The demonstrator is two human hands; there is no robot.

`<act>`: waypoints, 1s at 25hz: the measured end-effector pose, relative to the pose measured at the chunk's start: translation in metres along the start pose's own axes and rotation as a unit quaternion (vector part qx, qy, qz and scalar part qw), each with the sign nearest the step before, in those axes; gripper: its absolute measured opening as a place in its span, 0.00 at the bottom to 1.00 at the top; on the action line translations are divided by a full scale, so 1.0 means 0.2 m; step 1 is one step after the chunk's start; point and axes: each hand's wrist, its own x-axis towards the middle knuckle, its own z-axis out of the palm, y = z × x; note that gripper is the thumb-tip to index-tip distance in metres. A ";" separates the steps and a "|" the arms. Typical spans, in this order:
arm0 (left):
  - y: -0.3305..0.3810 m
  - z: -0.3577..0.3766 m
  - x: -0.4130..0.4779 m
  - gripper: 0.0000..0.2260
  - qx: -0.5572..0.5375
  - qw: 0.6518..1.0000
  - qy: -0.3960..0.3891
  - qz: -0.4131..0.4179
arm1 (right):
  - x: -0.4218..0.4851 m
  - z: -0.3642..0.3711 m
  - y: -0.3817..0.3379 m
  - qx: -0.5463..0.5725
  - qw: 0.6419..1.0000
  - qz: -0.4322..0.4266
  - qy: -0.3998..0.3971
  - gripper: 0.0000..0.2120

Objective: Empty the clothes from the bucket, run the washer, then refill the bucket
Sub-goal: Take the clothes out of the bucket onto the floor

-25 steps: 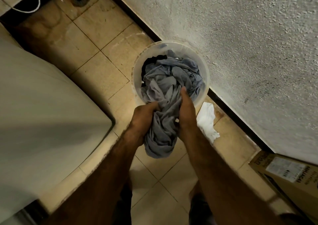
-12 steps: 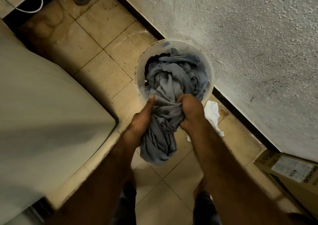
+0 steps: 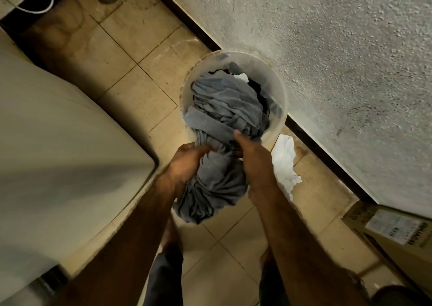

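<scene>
Both hands are closed on one bunched grey garment [image 3: 217, 165]: the left hand [image 3: 187, 163] grips its left side and the right hand [image 3: 253, 163] wraps its right side, thumb up against the cloth. The garment's upper part lies in the translucent plastic bucket [image 3: 278, 90], which stands on the tiled floor [image 3: 131, 48] against the rough plastered wall [image 3: 339, 48]; the lower part hangs over the near rim between the wrists. Darker clothes [image 3: 259, 90] sit deeper in the bucket beside it. To empty well, I would gather the trailing end up first so it does not drag on the floor, then lift straight up and clear of the rim before swinging left to the washer [image 3: 58, 142]. A white cloth [image 3: 284, 160] lies on the floor just beside the bucket; it looks likely to be missed, so collect it too.
</scene>
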 end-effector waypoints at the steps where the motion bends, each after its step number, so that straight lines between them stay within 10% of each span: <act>1: -0.02 0.00 -0.04 0.04 -0.025 0.999 -0.022 -0.018 | 0.03 0.02 0.01 0.014 1.000 0.000 -0.008 0.32; 3: -0.05 -0.01 -0.10 0.05 0.028 0.998 -0.060 -0.012 | 0.10 0.07 0.03 0.031 0.999 0.026 -0.019 0.43; 14: -0.17 -0.14 -0.26 0.05 0.121 0.973 -0.197 -0.003 | 0.55 -0.07 -0.28 -0.191 0.942 -0.144 0.237 0.26; 20: -0.25 -0.21 -0.34 0.07 0.082 0.972 -0.216 -0.046 | 0.60 -0.08 -0.38 0.101 0.985 -0.077 0.118 0.32; 25: -0.23 -0.13 -0.32 0.05 0.100 0.981 -0.167 0.022 | 0.43 -0.07 -0.15 -0.246 0.941 -0.165 0.165 0.22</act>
